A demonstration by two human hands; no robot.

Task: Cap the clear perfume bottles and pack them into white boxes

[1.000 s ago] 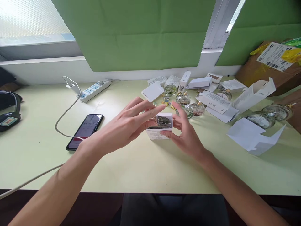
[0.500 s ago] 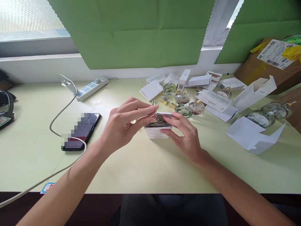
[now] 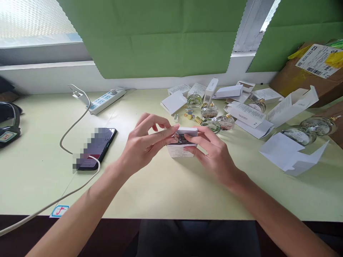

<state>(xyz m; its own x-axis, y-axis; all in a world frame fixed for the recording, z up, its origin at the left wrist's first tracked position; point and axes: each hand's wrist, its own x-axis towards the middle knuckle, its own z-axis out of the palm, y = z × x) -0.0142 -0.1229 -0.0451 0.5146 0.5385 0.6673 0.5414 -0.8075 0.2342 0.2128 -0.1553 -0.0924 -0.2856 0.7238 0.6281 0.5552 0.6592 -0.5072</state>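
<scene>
A small white printed box (image 3: 181,151) stands on the table in front of me, its top open. Inside it shows something dark and glassy, probably a bottle, mostly covered by my fingers. My right hand (image 3: 210,148) grips the box from the right, with fingers over the top and thumb at the front. At the upper left of the box, my left hand (image 3: 150,141) pinches thumb and fingertips together; what lies between them is too small to make out. Just behind the box are a silvery cap (image 3: 176,117), a gold cap (image 3: 189,115) and a round perfume bottle (image 3: 211,125).
More perfume bottles (image 3: 226,122) and white boxes (image 3: 174,102) crowd the right and back. An opened carton (image 3: 281,151) lies at right, near a brown cardboard box (image 3: 289,76). A phone (image 3: 103,146), cable (image 3: 71,134), power strip (image 3: 107,101) and headphones (image 3: 12,123) are left.
My right fingers have moved down onto the top opening of the box, and the contents show less. My left fingertips are lower, at the box's left edge. The view has shifted slightly.
</scene>
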